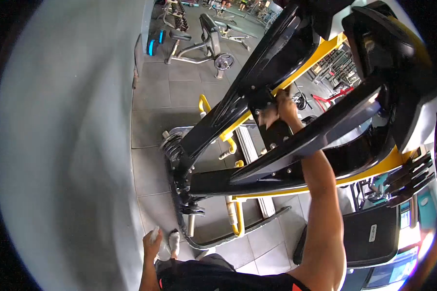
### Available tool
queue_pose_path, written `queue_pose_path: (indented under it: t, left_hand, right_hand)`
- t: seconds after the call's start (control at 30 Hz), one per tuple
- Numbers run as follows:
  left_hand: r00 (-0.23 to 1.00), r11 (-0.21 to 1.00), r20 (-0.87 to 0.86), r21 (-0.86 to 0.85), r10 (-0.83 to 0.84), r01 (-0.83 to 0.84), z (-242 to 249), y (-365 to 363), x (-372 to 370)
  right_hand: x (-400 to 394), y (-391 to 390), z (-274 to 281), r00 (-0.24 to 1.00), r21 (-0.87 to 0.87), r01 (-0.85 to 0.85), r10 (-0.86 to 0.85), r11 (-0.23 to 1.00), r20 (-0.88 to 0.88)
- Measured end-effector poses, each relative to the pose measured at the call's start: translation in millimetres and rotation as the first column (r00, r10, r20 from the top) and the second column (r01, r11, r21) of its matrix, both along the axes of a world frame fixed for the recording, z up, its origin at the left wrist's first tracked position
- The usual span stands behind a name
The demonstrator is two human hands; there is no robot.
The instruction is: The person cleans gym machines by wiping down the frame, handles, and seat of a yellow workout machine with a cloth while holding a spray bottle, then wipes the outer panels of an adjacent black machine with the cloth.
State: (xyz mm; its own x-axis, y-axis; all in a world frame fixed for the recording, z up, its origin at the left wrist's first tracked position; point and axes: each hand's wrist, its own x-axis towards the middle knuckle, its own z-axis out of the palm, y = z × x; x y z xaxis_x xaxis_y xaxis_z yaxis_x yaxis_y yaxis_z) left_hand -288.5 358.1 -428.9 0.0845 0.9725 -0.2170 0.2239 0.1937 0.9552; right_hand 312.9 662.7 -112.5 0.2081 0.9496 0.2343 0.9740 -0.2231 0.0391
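Observation:
My right arm reaches between the two black beams of a large gym machine (257,63) with yellow frame edges. At its end my right hand (287,107) is closed on a pale cloth (268,117), which lies against the black crosspiece (277,133) joining the beams. The cloth is partly blurred. Down by my body, near the wall, my left hand (151,248) is wrapped round a translucent bottle (164,250) with a white top, which looks like a spray bottle. Its lower part is partly hidden at my waist.
A grey wall (73,145) runs along the left. Yellow handles (239,218) and a black base frame (228,238) are low in front of my feet. A padded bench (209,36) stands farther back, and a black pad (369,235) is at the right.

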Motion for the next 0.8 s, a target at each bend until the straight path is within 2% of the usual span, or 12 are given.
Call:
queue_pose_path:
  t: [0.03, 0.07, 0.17, 0.27, 0.33, 0.4, 0.47, 0.57, 0.67, 0.7, 0.73, 0.8]
  left_hand:
    - [1.000, 1.000, -0.007, -0.016, -0.002, 0.002, -1.2, 0.5, 5.1]
    - [1.000, 1.000, -0.019, -0.031, -0.003, 0.003, -0.6, 0.8, 6.8]
    - [0.999, 0.998, 0.014, -0.051, 0.043, -0.042, -5.3, 4.6, 14.6]
    - [1.000, 0.993, -0.008, -0.119, 0.020, -0.020, 10.5, 7.8, 17.3]
    - [0.999, 0.988, -0.032, -0.157, -0.010, 0.005, 14.1, 1.4, 15.1]
    - [0.999, 0.989, -0.029, -0.149, -0.015, 0.010, 4.9, 3.7, 13.2]
    - [1.000, 0.989, -0.013, -0.147, -0.016, 0.014, 12.3, 8.6, 8.7]
    - [1.000, 0.995, -0.020, -0.098, -0.015, 0.013, 11.6, 8.1, 2.7]
    - [1.000, 0.998, -0.006, -0.060, 0.021, -0.021, 9.7, 7.6, -2.5]
    - [1.000, 1.000, -0.013, 0.006, 0.028, -0.028, 9.7, 8.4, -3.1]
    - [0.999, 0.998, -0.021, 0.063, 0.029, -0.027, 7.9, 7.1, -2.2]
    - [0.997, 0.999, -0.069, -0.036, -0.026, 0.024, 1.6, 3.7, -3.8]
  right_hand:
    - [-11.9, 14.4, 20.8, 0.979, -0.072, 0.155, -0.163, 0.985, -0.123]
    - [-50.4, 23.4, 38.0, 0.979, -0.158, 0.204, -0.200, 0.966, 0.041]
    - [-98.4, 7.5, -10.2, 0.672, -0.281, -0.117, 0.284, 0.953, 0.684]
    - [-65.7, 9.6, -11.5, 0.779, -0.253, -0.475, 0.536, 0.843, 0.326]
    - [-63.2, 21.5, -17.0, 0.844, 0.114, -0.234, 0.143, 0.966, 0.517]
    - [-68.5, 19.1, -31.3, 0.716, -0.007, -0.147, 0.111, 0.989, 0.689]
    - [-49.7, 6.9, -17.0, 0.638, -0.352, -0.417, 0.545, 0.838, 0.543]
    - [-28.5, -0.1, 37.5, 0.967, -0.149, -0.166, 0.191, 0.975, 0.168]
    - [-33.2, -40.7, 4.6, 0.995, 0.223, 0.033, -0.010, 0.974, -0.103]
    - [-50.9, -54.9, -1.5, 0.909, 0.083, -0.149, 0.103, 0.985, 0.404]
    - [-61.2, -63.7, -4.0, 0.572, -0.127, -0.224, 0.235, 0.966, 0.786]
    - [-45.8, -73.3, -18.4, 0.739, -0.292, -0.448, 0.534, 0.845, 0.412]
